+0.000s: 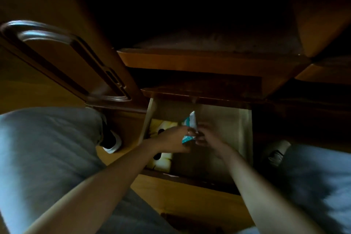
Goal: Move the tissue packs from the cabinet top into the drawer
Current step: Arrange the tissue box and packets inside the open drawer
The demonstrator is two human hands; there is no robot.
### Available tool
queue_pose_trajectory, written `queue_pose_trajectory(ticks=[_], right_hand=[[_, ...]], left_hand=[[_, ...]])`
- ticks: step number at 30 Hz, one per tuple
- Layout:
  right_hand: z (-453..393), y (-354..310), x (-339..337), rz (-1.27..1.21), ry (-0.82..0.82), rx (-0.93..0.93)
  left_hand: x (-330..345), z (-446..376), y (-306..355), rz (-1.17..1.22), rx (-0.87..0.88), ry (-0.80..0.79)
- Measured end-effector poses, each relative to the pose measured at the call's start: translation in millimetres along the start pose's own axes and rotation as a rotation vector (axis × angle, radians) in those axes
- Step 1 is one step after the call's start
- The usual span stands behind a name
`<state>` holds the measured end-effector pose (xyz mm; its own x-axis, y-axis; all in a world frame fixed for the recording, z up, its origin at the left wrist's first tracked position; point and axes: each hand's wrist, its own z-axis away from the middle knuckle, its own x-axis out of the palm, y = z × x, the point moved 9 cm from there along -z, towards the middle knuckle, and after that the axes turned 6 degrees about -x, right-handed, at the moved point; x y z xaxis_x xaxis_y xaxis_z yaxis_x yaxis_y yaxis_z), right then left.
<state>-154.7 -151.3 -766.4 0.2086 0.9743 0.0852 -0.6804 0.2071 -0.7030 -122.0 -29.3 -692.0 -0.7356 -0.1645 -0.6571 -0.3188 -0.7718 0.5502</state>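
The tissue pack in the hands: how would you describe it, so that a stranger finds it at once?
Look at the open drawer low in the wooden cabinet. Above its middle, the left hand and right hand hold the tissue pack. It is white with teal stripes, unlike the yellow items lying at the drawer's left.

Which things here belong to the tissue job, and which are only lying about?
Job: white-and-teal plastic tissue pack, held by left hand and right hand; open pale wooden drawer.

Lying about: yellow packs already in the drawer; black-and-white shoe; arched brown wooden cabinet door.
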Motion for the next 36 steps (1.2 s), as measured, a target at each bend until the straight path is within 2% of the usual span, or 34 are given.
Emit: queue_pose_trajectory(ticks=[1, 3, 5, 7, 9, 12, 15, 18, 21, 25, 28, 30, 33, 36], right_hand=[[-4.7, 0.1, -11.2, 0.065, 0.055, -0.024], [-9.8, 13.0, -29.7, 0.154, 0.155, 0.013], [-12.2, 28.4, -37.3, 0.309, 0.215, 0.058], [-17.0, 35.9, -32.5, 0.541, 0.231, 0.009], [-17.6, 29.2, -20.3, 0.694, 0.255, -0.118], [-27.4, 18.9, 11.0, 0.864, 0.138, -0.291], [-43.7, 29.7, 34.9, 1.287, -0.104, -0.261], [-44.0, 40.6, 39.9, 1.485, -0.135, -0.182], [-27.9, 59.8, 48.5, 1.569, -0.183, -0.111], [-12.9, 82.3, 48.8, 1.492, -0.306, -0.016], [-17.1, 57.0, 48.9, 1.376, -0.174, -0.183], [-19.9, 51.3, 47.3, 1.383, -0.122, -0.216], [-15.4, 70.4, 53.7, 1.382, -0.254, -0.115], [-7.3, 72.6, 61.9, 1.273, -0.336, -0.144]], left_hand=[[1.0, 1.1, -6.5, 0.035, -0.033, 0.015], [-13.8, 5.2, -32.3, 0.096, -0.155, 0.166], [-28.7, 15.4, -62.8, 0.025, -0.284, 0.298], [-27.9, 26.0, -89.1, -0.064, -0.35, 0.297], [-9.0, 34.5, -102.8, -0.189, -0.325, 0.184], [15.3, 40.2, -100.5, -0.435, -0.202, 0.12], [4.5, 35.1, -100.1, -0.462, -0.2, 0.208], [-0.3, 29.9, -103.2, -0.479, -0.203, 0.184], [5.4, 28.6, -103.0, -0.549, -0.201, 0.112], [2.1, 20.7, -101.3, -0.56, -0.207, 0.06], [1.4, 19.7, -103.2, -0.559, -0.211, 0.063], [3.7, 20.2, -103.6, -0.56, -0.209, 0.06], [4.0, 20.6, -100.4, -0.543, -0.229, 0.044], [2.4, 21.4, -97.1, -0.555, -0.261, 0.016]])
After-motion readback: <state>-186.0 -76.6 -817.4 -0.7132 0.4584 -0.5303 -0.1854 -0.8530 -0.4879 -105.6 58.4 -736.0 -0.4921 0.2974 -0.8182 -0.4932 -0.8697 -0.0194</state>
